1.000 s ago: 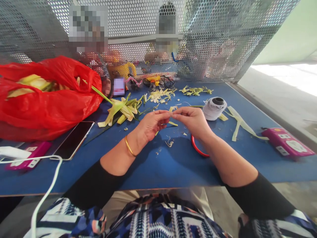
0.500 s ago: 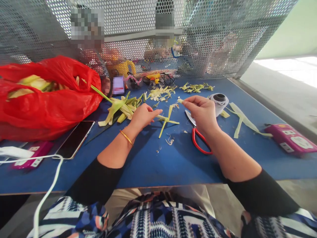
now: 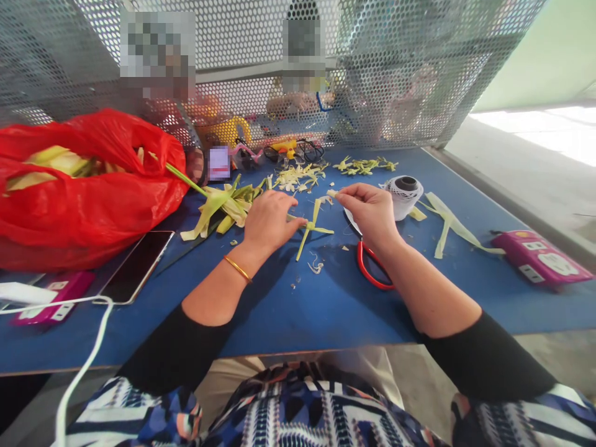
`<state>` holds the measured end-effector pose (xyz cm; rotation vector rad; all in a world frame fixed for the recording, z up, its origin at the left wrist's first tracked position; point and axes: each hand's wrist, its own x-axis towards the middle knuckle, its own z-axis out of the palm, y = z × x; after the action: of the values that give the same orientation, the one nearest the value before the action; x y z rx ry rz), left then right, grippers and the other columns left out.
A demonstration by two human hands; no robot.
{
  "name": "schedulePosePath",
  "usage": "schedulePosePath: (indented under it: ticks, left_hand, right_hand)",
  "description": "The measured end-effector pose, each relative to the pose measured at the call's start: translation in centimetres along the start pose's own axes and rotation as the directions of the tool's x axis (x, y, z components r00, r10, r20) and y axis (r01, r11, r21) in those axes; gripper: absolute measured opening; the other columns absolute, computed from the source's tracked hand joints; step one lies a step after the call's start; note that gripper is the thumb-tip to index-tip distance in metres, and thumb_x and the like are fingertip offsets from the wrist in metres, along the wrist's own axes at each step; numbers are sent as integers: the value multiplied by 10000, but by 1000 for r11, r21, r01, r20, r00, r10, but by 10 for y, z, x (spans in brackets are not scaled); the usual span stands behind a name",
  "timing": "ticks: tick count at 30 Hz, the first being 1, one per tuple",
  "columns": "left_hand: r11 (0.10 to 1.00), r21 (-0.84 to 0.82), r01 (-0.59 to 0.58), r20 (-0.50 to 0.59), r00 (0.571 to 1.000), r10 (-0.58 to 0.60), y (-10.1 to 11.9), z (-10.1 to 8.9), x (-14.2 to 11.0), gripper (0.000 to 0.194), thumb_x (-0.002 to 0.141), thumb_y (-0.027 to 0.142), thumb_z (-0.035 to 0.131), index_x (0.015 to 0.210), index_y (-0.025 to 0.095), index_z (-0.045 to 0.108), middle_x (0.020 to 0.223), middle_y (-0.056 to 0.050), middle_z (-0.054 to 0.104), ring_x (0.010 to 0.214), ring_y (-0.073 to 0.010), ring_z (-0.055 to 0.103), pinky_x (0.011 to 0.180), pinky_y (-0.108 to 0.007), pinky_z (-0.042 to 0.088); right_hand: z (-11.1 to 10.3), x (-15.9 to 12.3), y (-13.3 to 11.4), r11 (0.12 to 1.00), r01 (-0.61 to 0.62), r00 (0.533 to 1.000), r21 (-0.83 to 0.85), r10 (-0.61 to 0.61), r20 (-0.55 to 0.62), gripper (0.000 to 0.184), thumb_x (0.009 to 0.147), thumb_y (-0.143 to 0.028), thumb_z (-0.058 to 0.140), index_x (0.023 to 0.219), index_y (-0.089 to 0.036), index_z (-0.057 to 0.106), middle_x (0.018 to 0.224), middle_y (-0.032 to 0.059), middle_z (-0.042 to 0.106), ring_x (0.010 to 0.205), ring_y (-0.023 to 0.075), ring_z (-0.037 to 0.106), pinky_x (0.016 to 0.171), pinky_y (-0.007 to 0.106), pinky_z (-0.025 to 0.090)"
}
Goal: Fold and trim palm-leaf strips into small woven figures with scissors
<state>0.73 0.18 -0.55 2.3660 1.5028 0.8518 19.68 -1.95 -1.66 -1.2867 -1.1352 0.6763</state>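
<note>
Open lane on blue tbl. point(image 3: 279, 323) runs from leaf cross point(image 3: 310, 227) to near edge, w/ few scraps point(image 3: 316, 266); scissors point(image 3: 360, 261), thread cone point(image 3: 407, 205) crowd R hand point(image 3: 370, 208); leaf pile point(image 3: 216, 208), red bag point(image 3: 125, 208) block L; mesh screen point(image 3: 254, 46), rear.

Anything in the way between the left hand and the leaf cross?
Nothing visible: the left hand, thumb extended, is right at the leaf cross; whether they touch is unclear. The scissors lie to the cross's right.

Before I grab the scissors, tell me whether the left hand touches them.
Apart: the head view plainly shows blue table between the left hand and the scissors.
</note>
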Motion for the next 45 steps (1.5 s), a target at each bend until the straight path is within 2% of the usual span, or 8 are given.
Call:
schedulePosePath:
  ticks: [5,9,12,17,22,27,37,45]
  left_hand:
    - [944,207,255,-85,966,-242,8,-7,-1,328,915,459,583,783,188,715,902,-122,712,943,-294,653,790,-370,442]
    - [952,85,295,476,827,-299,10,3,-2,477,897,541,557,567,210,650,588,-47,664,608,-204,651,598,-307,408]
    - [917,-47,396,307,880,-364,9,20,-4,322,835,506,674,898,191,692,587,-13,682,575,-179,650,559,-265,395]
    - [647,-500,575,353,818,-454,10,37,-5,417,842,289,726,1216,146,609,614,21,682,467,-125,616,495,-218,419]
    - [255,-704,662,529,730,-433,11,35,-3,224,914,100,586,1126,131,649,649,0,710,506,-100,647,560,-204,494]
    - [23,-768,640,593,724,-353,16,32,-5,191,843,49,639,993,163,669,789,-29,765,638,-128,717,652,-232,544]
    - [-98,-726,680,676,680,-284,27,25,-9,150,901,125,612,1024,165,687,718,-29,740,571,-117,684,666,-245,561]
    - [-67,-790,609,591,729,-345,25,30,-10,151,900,124,644,1047,152,664,864,-82,782,715,-149,741,721,-252,560]
  right_hand:
    - [-1,3,2,1000,26,999,-1,-26,-32,153,671,-287,727,605,-172,650,478,-80,389,495,60,284,501,253,195]
    - [-3,5,2,1000,20,999,3,-20,-29,145,659,-288,727,613,-170,658,474,-83,393,490,60,287,502,255,205]
    - [-2,3,2,1000,11,1000,-2,-11,-11,148,655,-296,724,612,-172,657,472,-85,386,488,61,281,499,258,196]
    - [2,-1,3,999,-48,997,-7,48,59,155,641,-317,713,614,-176,654,484,-74,442,502,69,314,499,253,223]
    - [2,2,8,943,-315,943,104,299,148,146,598,-289,727,633,-176,639,426,-96,381,433,57,256,448,246,168]
    - [-4,6,11,872,-448,880,200,389,272,207,585,-289,775,688,-175,636,407,-120,296,396,47,207,420,238,111]
    - [0,-6,-8,892,-399,893,212,325,312,261,517,-341,788,645,-172,636,489,-67,474,416,36,259,431,239,95]
    - [-7,-5,-16,999,14,994,34,-17,104,196,616,-364,751,640,-181,684,485,-68,411,507,73,275,505,269,189]
